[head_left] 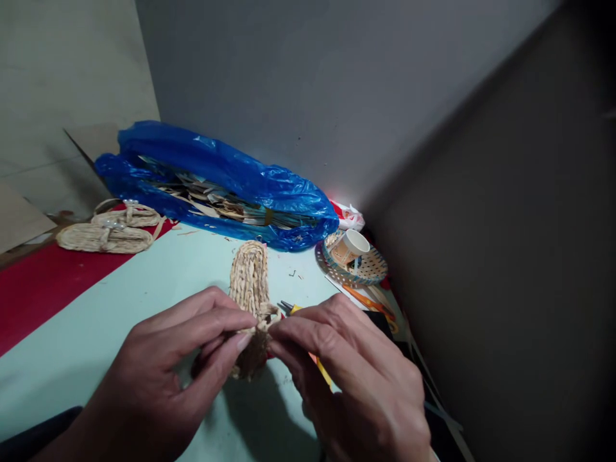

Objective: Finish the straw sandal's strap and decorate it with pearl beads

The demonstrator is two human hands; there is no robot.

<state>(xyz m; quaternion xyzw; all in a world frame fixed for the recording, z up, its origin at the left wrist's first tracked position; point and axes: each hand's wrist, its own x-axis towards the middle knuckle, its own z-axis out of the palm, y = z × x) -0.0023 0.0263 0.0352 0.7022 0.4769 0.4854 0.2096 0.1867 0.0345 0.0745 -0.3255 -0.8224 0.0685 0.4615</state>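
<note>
A woven straw slipper [249, 276] stands on the pale table in front of me, its long braided sole pointing away. My left hand [163, 366] comes in from the left, thumb and forefinger pinched on a short straw strap [268, 312] at the near part of the slipper. From the other side my right hand [356, 366] pinches the same strap close by. Fingers cover most of the strap and the slipper's near end. Yellow-handled pliers [285, 307] lie partly hidden behind my right hand.
At the back a blue plastic bag [226, 173] holds dry straw strips. Two finished-looking straw slippers [106, 237] lie on red cloth [43, 289] at left. On the right are a woven basket [375, 266] with a paper cup [353, 245] and orange-handled scissors [368, 300], near the grey wall.
</note>
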